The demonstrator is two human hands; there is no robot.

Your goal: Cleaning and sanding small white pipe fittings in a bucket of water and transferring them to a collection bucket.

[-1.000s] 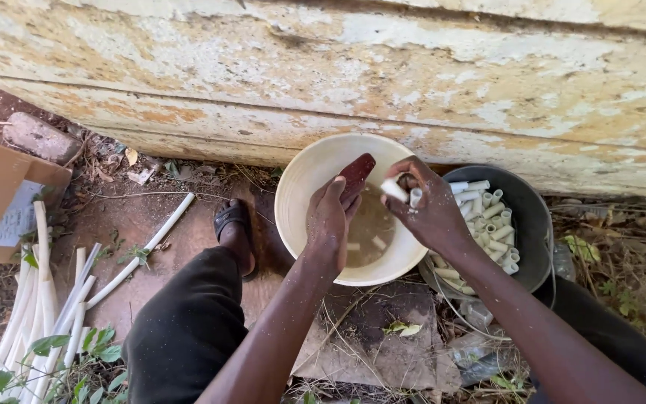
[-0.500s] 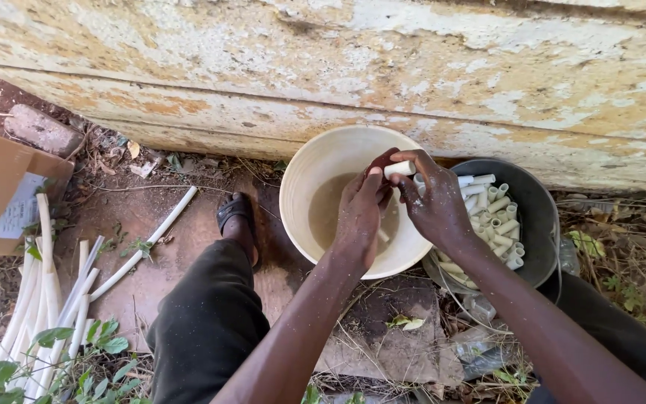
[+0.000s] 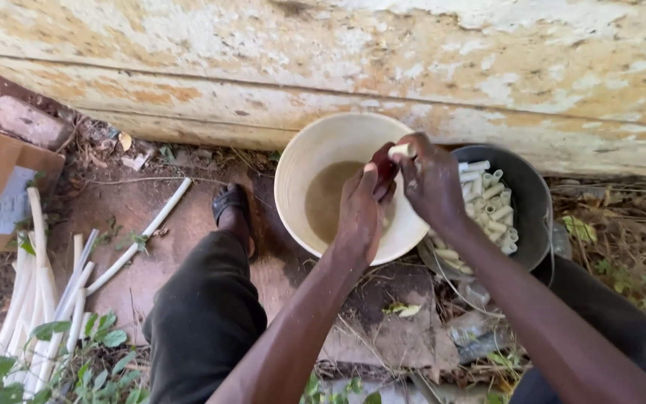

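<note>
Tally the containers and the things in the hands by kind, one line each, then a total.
Cream bowl: 1
Dark bucket of white pieces: 1
Red-handled tool in the left hand: 1
White piece in the right hand: 1
Total: 4

Hands over a bowl by a peeling wall

The right hand [image 3: 434, 183] pinches a short white tube [image 3: 402, 150] above the cream bowl [image 3: 300, 161]; the left hand [image 3: 362, 209] holds a dark red tool [image 3: 383, 161] against it. Right, a dark bucket [image 3: 530, 206] holds cut tubes; left, long pipes [image 3: 54, 288] lie on the ground.
</note>
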